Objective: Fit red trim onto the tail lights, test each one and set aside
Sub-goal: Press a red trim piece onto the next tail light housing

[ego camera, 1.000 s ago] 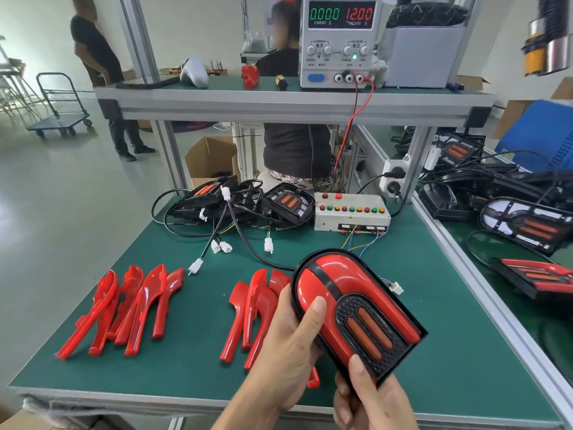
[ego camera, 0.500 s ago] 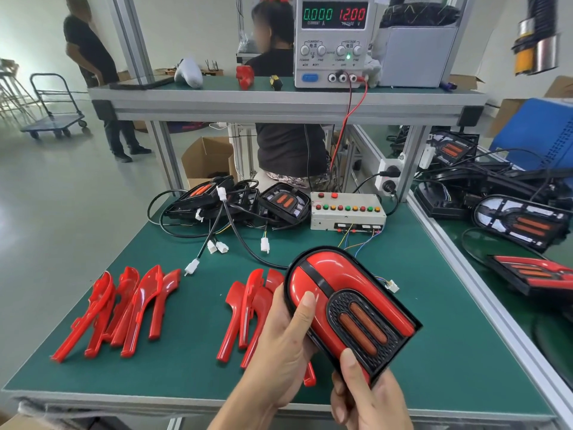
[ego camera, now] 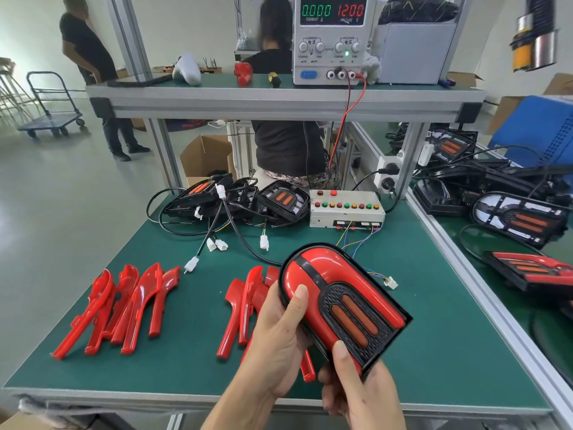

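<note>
left hand (ego camera: pixel 279 339) and right hand (ego camera: pixel 359 395) reach up over the table (ego camera: pixel 434 352), both gripping the tail light (ego camera: pixel 341 302), thumbs pressing its red trim (ego camera: pixel 313 274).

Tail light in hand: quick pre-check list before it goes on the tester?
1. Grip: left hand and right hand both hold the tail light, thumbs on its face. Ok.
2. Red trim seated: both red pieces look flush on the housing from this angle; underside hidden. Cannot tell fully.
3. Supply: power supply reads 12.00 V, 0.000 A, green lamp lit. Ok.
4. Connector: the light's white plug hangs free behind it, joined to nothing. Not ok yet.
5. Test box: in view at the back of the bench; its wires run toward the light. Ok.
6. Set-aside spot: finished lights lie on the right-hand bench. Ok.
</note>
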Demonstrator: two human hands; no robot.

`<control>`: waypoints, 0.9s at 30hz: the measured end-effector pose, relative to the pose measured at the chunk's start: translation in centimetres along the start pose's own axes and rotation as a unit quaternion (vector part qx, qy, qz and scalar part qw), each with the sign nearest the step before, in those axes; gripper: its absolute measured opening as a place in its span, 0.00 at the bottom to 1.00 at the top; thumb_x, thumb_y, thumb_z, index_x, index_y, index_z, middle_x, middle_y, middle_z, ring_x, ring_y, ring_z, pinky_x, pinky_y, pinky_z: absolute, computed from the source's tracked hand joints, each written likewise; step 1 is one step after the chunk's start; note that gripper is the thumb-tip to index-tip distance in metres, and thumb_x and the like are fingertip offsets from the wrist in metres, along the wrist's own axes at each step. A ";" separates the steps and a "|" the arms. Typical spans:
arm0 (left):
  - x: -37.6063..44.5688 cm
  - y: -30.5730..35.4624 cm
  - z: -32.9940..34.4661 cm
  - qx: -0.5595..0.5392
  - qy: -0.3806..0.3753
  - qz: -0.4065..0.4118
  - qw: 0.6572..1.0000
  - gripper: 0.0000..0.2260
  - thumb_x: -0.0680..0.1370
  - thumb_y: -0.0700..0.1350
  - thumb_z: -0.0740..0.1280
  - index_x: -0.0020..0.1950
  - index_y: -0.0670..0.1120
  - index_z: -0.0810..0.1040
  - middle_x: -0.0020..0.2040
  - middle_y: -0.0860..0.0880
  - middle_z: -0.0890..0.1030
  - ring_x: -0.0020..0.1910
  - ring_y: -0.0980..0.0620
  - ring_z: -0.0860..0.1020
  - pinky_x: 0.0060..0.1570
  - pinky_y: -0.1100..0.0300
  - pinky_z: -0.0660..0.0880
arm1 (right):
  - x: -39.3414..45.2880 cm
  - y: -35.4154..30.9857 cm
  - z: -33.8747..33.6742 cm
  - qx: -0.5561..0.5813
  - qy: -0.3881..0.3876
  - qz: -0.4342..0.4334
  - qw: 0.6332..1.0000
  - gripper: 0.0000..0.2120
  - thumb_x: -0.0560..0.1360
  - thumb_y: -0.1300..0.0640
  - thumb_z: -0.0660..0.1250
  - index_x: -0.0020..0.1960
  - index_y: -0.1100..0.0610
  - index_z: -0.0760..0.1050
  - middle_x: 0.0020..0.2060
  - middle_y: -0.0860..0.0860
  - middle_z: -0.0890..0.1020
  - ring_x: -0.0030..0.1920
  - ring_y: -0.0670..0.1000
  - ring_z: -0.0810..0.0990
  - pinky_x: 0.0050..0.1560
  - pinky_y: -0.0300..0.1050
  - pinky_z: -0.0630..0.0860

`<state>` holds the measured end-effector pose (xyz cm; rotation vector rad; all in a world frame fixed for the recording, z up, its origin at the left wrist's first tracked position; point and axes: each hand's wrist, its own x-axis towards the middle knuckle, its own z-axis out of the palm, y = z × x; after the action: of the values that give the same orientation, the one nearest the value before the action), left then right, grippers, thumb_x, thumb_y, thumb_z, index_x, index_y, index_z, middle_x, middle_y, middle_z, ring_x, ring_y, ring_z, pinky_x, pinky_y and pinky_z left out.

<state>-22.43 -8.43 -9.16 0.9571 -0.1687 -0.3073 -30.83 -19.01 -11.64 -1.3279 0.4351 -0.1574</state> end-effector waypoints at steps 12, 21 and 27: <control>-0.3 0.2 0.2 -0.022 0.000 -0.004 1.000 0.23 0.77 0.50 0.69 0.69 0.41 0.73 0.62 0.33 0.80 0.58 0.36 0.81 0.52 0.47 0.81 | 0.2 0.5 -0.1 0.011 0.032 -0.033 0.999 0.22 0.67 0.46 0.72 0.54 0.59 0.78 0.32 0.65 0.83 0.28 0.63 0.81 0.31 0.52 0.76; -0.3 0.8 0.2 -0.024 -0.013 -0.034 0.999 0.18 0.81 0.53 0.68 0.67 0.45 0.77 0.61 0.35 0.82 0.55 0.40 0.82 0.50 0.48 0.81 | -0.3 0.5 0.0 0.017 0.036 -0.037 0.999 0.21 0.68 0.49 0.71 0.54 0.61 0.77 0.31 0.66 0.82 0.26 0.64 0.80 0.31 0.50 0.74; -0.8 0.2 1.1 -0.019 0.027 -0.010 0.999 0.20 0.78 0.53 0.71 0.66 0.44 0.76 0.59 0.34 0.82 0.53 0.39 0.83 0.48 0.48 0.82 | -0.6 0.2 0.1 0.028 0.056 -0.035 0.997 0.20 0.66 0.50 0.71 0.54 0.61 0.78 0.31 0.66 0.82 0.24 0.62 0.78 0.24 0.48 0.75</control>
<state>-23.47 -8.86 -8.39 0.9290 -0.1044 -0.3012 -31.38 -18.62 -11.68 -1.2838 0.4756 -0.3022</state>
